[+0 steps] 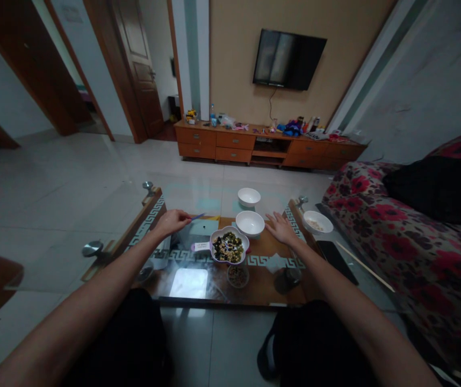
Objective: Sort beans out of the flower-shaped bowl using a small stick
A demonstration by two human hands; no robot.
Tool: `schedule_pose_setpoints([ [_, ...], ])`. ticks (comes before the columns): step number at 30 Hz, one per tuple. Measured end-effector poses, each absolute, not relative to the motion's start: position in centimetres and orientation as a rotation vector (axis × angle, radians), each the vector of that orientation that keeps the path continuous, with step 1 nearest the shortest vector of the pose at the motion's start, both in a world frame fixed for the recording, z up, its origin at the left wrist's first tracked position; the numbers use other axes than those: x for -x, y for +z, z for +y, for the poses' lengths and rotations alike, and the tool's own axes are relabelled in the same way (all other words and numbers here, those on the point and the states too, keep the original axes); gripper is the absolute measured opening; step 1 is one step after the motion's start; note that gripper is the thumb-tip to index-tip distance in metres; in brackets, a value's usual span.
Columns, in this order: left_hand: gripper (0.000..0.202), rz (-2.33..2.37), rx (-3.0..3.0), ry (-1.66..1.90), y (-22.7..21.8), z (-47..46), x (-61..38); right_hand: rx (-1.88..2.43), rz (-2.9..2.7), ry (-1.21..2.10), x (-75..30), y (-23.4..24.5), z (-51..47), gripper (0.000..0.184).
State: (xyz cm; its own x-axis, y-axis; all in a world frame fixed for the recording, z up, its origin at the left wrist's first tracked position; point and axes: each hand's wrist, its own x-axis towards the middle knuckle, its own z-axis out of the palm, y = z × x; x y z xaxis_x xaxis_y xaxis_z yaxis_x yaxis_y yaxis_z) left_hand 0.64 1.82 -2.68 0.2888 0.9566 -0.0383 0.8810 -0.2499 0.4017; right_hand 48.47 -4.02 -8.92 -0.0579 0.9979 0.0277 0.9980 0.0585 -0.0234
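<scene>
My left hand (173,221) is closed in a pinch on a slim blue tool (198,217) whose tip points right, over the glass table; its exact kind is too small to make out. With fingers spread, my right hand (282,228) holds nothing and rests by the right rim of a white bowl (250,223). Between and below my hands stands a scalloped white dish (229,245) of mixed green, black and pale bits like beans or seeds. A labelled purple handle (201,246) juts from its left side.
Behind the near bowl is another white bowl (249,196). A third bowl (317,221) with pale pieces stands at right, near a dark phone or tablet (337,262). Beneath the glass top (214,293) lies a round dish of small bits (237,276). A flowered sofa (411,215) borders the right.
</scene>
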Motion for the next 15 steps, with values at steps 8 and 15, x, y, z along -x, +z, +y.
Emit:
schedule_pose_setpoints([
  [8, 0.036, 1.349, -2.283, 0.424, -6.1, 0.7, 5.0, 2.129, -2.253, -0.022, -48.9, -10.0, -3.5, 0.069],
  [15, 0.031, 1.378, -2.356, 0.462, -6.1, -0.8, 4.0, 2.145, -2.244, 0.0, -48.7, -9.8, -3.5, 0.069],
])
